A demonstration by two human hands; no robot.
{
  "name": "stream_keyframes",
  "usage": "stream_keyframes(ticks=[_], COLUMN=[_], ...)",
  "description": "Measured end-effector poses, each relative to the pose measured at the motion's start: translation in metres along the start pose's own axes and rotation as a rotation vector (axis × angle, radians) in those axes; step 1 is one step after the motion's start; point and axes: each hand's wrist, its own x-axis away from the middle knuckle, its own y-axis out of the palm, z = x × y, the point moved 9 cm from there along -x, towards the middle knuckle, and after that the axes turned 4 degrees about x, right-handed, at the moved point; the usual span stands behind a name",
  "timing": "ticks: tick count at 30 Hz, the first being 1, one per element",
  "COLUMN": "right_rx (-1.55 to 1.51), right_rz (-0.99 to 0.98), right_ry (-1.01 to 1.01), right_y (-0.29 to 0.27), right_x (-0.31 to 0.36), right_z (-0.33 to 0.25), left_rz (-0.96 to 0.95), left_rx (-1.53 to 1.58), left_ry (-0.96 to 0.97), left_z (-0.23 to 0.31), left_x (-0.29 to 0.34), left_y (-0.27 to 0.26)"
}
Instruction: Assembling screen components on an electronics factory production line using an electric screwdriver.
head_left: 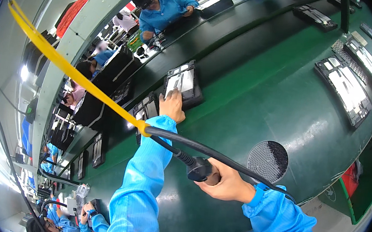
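Observation:
My left hand point(172, 106) reaches forward, fingers apart, fingertips on the near end of a black-framed device part with a white panel point(182, 81), which lies at the edge of the green bench. No grip around it shows. My right hand point(226, 182) is closed around a black corded electric screwdriver point(200, 170); its working end is hidden. A thick black cable point(218, 154) runs from beside the tool across my right wrist. The yellow strap point(84, 84) meets the cabling just above my left forearm.
A round dish of small dark pieces point(268, 162) sits right of my right hand. Similar framed parts point(345, 90) lie at the far right. A dark conveyor point(231, 38) runs beyond the bench. Across it a person in blue point(165, 13) works. A green bin point(362, 182) stands lower right.

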Motion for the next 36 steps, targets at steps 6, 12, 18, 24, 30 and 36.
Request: stream_keyframes(ticks=[6, 12, 18, 24, 30, 36], right_rx=[-0.010, -0.015, 0.006, 0.063, 0.107, 0.062], right_rz=[0.022, 0.079, 0.315, 0.453, 0.484, 0.488], right_ry=[0.018, -0.008, 0.023, -0.093, -0.173, -0.186], right_y=[-0.007, -0.011, -0.073, -0.122, -0.143, -0.142], right_x=[-0.001, 0.007, 0.007, 0.001, 0.015, 0.014], right_z=[-0.005, -0.005, -0.017, -0.053, -0.041, -0.030], left_rz=[0.059, 0.361, 0.287, 0.231, 0.266, -0.003], left_rx=[0.298, 0.529, 0.659, 0.804, 1.208, 1.059], left_ry=[-0.260, -0.004, 0.029, 0.111, -0.228, -0.376], left_z=[-0.022, 0.038, 0.091, 0.125, 0.087, 0.108], left_x=[0.011, 0.121, 0.221, 0.281, 0.330, 0.340], left_y=[-0.004, -0.040, -0.081, -0.106, -0.066, -0.060])
